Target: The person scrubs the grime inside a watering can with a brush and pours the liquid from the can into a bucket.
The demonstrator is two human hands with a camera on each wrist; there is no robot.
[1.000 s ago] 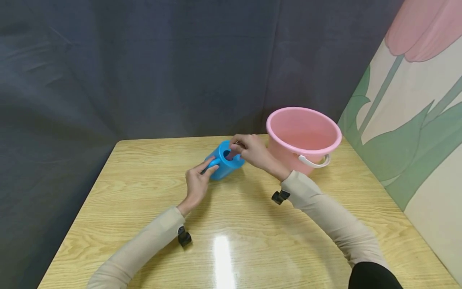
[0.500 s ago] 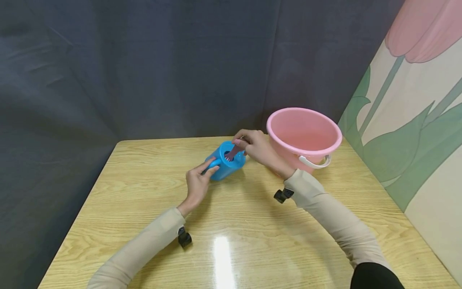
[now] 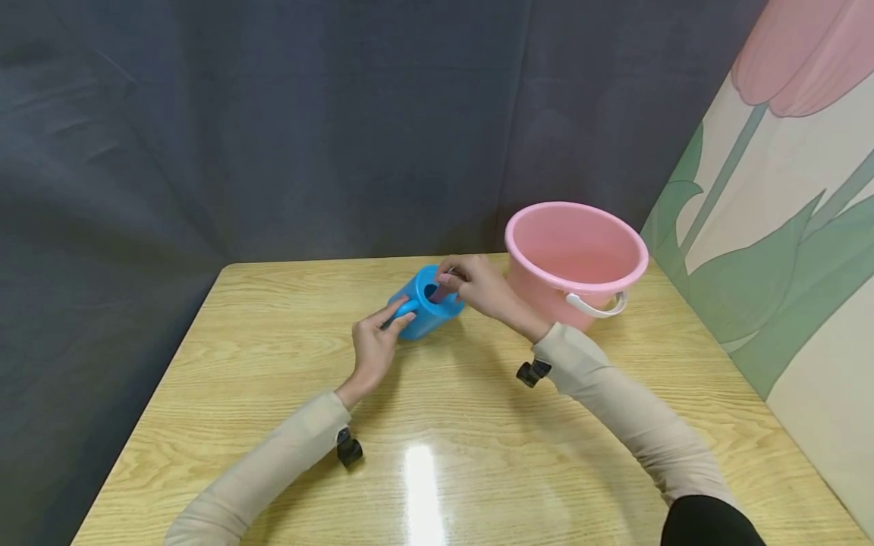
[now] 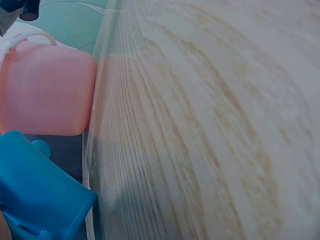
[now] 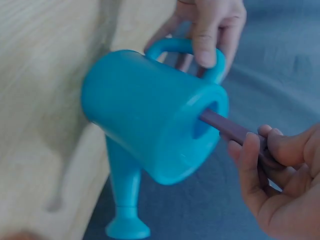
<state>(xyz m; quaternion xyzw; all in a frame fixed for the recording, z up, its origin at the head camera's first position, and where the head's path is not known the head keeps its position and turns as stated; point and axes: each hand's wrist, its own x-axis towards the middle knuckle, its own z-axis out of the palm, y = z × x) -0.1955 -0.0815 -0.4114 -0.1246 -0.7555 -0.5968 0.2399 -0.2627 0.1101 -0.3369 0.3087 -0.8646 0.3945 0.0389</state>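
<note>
A blue plastic watering can [image 3: 425, 327] is held tilted over the back part of the table, its top opening facing right. My left hand [image 3: 372, 350] grips its looped handle; in the right wrist view the thumb lies over the handle [image 5: 172, 46]. My right hand [image 3: 483, 288] pinches the handle of a purple brush [image 5: 227, 127]. The brush runs through the can's opening, and its head is hidden inside. The spout [image 5: 124, 185] with its flared end points downward in the right wrist view. Only the can's body [image 4: 37, 185] shows large in the left wrist view.
A pink bucket [image 3: 534, 297] with a white handle [image 3: 595, 309] stands on the wooden table [image 3: 259, 364] just behind the right forearm. A dark curtain [image 3: 355, 136] hangs along the back edge. On the right is a wall painted with tulips [image 3: 771, 265].
The right hand drew the brush up and right, partly baring its flared head, then pushed it back down into the can. The left hand and the can have stayed put.
</note>
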